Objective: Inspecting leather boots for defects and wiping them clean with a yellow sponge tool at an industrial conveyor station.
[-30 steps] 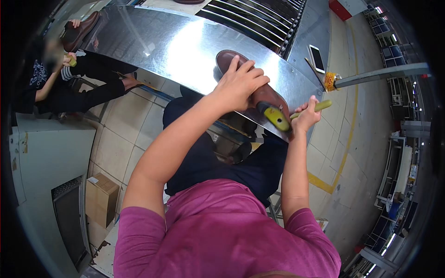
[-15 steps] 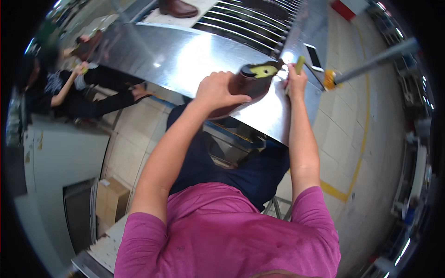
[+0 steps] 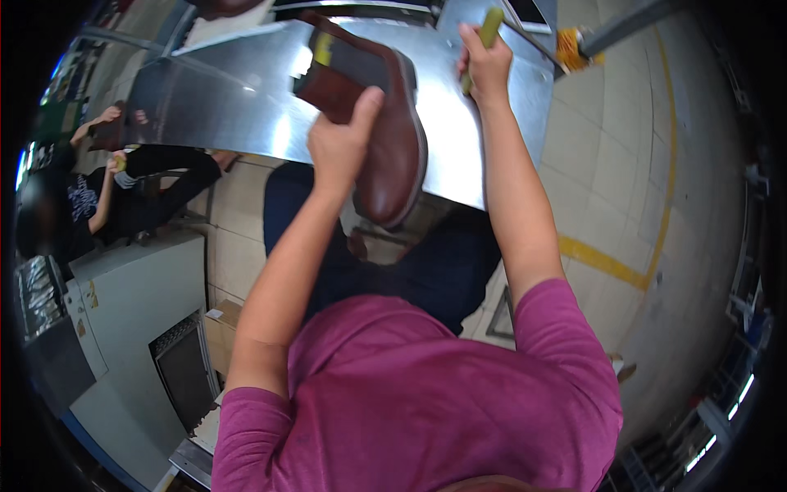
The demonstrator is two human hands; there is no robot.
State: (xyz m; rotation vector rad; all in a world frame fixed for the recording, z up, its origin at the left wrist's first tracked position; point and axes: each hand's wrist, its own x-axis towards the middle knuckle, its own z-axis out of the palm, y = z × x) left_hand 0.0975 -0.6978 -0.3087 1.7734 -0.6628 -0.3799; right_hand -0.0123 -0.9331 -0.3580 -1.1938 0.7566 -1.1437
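Change: the boot (image 3: pixel 379 123) has been lifted off the counter (image 3: pixel 221 102) and tipped since a second ago; its upper is now turned up for working
Left hand (image 3: pixel 340 143): closed on the boot's side, thumb raised against it
Right hand (image 3: pixel 485 61): fisted round a yellow-green tool (image 3: pixel 489 23), held clear of the boot
Boot: brown, held above the counter's near edge
Beyond: a seated person (image 3: pixel 90 193) at left

Hands grip brown boot (image 3: pixel 385 123) and yellow-green tool (image 3: pixel 484 33)
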